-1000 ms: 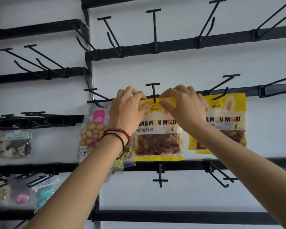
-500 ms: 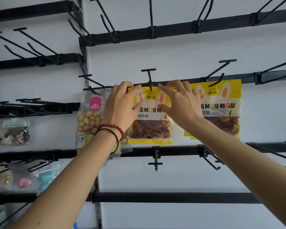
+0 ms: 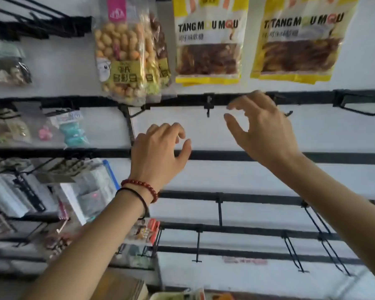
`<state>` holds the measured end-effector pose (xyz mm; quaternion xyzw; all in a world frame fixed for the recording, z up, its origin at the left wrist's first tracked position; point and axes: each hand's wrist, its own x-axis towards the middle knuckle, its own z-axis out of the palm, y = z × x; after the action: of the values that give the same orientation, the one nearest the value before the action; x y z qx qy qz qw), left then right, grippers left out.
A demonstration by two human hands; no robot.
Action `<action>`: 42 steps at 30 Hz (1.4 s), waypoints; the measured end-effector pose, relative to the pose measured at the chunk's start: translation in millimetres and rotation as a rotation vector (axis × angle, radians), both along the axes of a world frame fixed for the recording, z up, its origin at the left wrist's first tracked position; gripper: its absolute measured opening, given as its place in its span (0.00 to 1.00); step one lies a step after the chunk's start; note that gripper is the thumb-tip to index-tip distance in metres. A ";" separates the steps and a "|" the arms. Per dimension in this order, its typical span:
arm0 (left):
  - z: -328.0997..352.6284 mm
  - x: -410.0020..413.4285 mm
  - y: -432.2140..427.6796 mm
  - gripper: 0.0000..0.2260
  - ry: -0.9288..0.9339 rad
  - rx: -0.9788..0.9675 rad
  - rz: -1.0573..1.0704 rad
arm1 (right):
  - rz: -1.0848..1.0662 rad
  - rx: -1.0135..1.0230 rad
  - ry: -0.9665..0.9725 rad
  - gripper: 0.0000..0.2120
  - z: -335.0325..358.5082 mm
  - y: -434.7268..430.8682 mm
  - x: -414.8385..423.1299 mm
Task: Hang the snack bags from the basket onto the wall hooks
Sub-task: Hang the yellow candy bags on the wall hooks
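Note:
Two yellow snack bags hang side by side at the top of the wall, one in the middle (image 3: 208,44) and one to its right (image 3: 299,40). A clear bag of round yellow snacks (image 3: 121,55) hangs left of them. Both my hands are below the bags, apart from them and holding nothing. My left hand (image 3: 160,152) has loosely curled fingers and wears a red bead bracelet. My right hand (image 3: 262,128) has relaxed, spread fingers in front of a black rail (image 3: 182,100). An empty hook (image 3: 208,107) sticks out between my hands. The basket is barely visible at the bottom edge.
Black rails with several empty hooks (image 3: 219,211) run across the white wall below my hands. Small packaged goods (image 3: 72,128) hang on the left panel. More packets (image 3: 145,232) hang lower down. A brown carton (image 3: 121,286) sits at the bottom.
Both hands let go of the middle yellow bag, which now hangs on its hook. My hands have dropped below it and the view has tilted downward.

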<state>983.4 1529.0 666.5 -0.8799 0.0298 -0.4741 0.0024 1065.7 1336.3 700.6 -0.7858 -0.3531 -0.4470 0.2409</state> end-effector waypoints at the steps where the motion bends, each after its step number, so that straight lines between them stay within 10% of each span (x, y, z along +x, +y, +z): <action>1: -16.3 -1.4 -0.6 0.09 0.034 -0.009 -0.007 | -0.003 -0.010 0.046 0.10 -15.8 -2.0 -3.8; 18: -344.3 -85.3 22.0 0.07 0.795 -0.297 0.226 | -0.013 -0.622 0.856 0.17 -352.3 0.7 -64.4; 42: -633.5 -180.1 19.6 0.09 1.226 -0.423 0.302 | 0.225 -0.951 1.487 0.21 -651.0 10.2 -141.4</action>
<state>803.3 1548.5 33.0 -0.9663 -0.1915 0.1219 -0.1211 924.3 1346.6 49.6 -0.8503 -0.3288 0.3989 0.0988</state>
